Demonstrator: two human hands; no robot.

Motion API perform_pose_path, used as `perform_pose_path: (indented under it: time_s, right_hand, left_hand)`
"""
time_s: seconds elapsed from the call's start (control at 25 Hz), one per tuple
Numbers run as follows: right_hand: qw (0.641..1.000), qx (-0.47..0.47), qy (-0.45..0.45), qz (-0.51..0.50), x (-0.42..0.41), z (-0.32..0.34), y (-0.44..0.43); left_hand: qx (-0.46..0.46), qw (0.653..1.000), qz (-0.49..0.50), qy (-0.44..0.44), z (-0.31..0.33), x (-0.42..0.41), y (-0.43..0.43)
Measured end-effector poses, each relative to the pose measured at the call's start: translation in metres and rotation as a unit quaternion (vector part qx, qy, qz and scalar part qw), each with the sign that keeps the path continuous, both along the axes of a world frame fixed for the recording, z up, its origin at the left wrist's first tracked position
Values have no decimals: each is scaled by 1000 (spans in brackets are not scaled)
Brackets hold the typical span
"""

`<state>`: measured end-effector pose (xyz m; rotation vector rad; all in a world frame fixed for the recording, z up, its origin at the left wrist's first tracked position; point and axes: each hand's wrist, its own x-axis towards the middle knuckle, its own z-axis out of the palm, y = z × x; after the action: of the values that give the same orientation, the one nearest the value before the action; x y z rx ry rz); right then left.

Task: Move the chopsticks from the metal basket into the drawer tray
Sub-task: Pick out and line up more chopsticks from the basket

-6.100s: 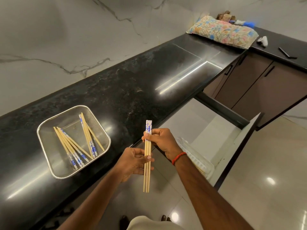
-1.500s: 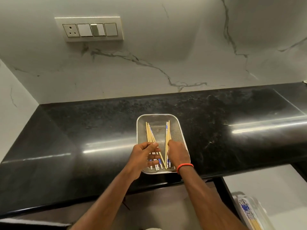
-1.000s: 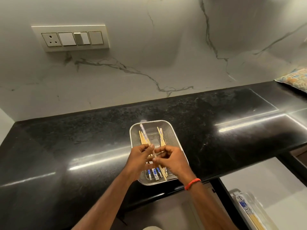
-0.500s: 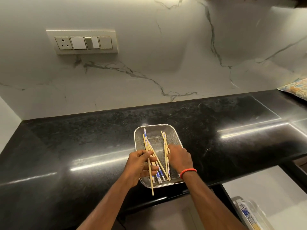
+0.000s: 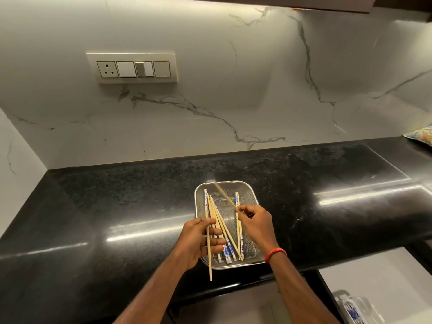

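A metal mesh basket [image 5: 247,187] sits on the black counter [image 5: 117,202] near its front edge. Several wooden chopsticks [image 5: 224,230] with blue-and-white ends lie inside it. My left hand [image 5: 198,242] is closed on one chopstick [image 5: 209,265] that points down past the basket's front rim. My right hand [image 5: 256,224] pinches another chopstick [image 5: 225,196], blurred and raised diagonally over the basket. The white drawer tray [image 5: 357,309] shows at the bottom right with chopsticks in it.
The open drawer [image 5: 374,272] lies below the counter at the right. A switch plate [image 5: 132,69] is on the marble wall. A patterned cushion [image 5: 422,135] rests on the counter at the far right.
My right hand has lifted off the basket floor with one chopstick, which now swings up diagonally. My left hand still holds its chopstick at the basket's left side.
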<state>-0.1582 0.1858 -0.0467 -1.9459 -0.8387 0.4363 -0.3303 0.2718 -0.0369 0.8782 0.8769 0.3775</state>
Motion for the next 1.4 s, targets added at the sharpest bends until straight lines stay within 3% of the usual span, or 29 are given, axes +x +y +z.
perform_pose_path:
  time_s: [0.12,0.24,0.44,0.56,0.64,0.72,0.8,0.92,1.12,1.24,1.4]
  right_hand:
    - [997,42,-11,67,-8,15,1]
    - [987,-7,-70,143,-29,20,6]
    - [967,-61,-185,162,-41,17,9]
    - [977,-24,-122,175,-33,11,10]
    - [991,-21,-79,111,-21,-1,12]
    - [988,-108,-102,49,-6,-16,13]
    - [960,-213,-174,44,4,-34,13]
    - [949,-237,-202,50,4,-49,16]
    - [981,-176,-81,-1,7,-41,18]
    - [997,-48,50,-29,8,-21,16]
    - [982,89,165,-36,-1,11,9]
  left_hand:
    - [-1,1000,-6,-9,2,2,-1]
    - [8,999,-26,-20,3,6,-4]
    - [14,999,-27,-24,3,10,-8]
    - [12,999,-30,-33,4,9,-6]
    - [16,999,-33,-25,5,9,-5]
    - [17,999,-32,-20,4,7,-4]
    - [15,999,-30,-21,3,4,-3]
    - [11,999,-20,-24,1,1,-2]
    - [6,999,-18,-27,0,-1,0]
    - [15,999,-31,-30,0,0,1]
    - [19,998,-50,-36,1,6,1]
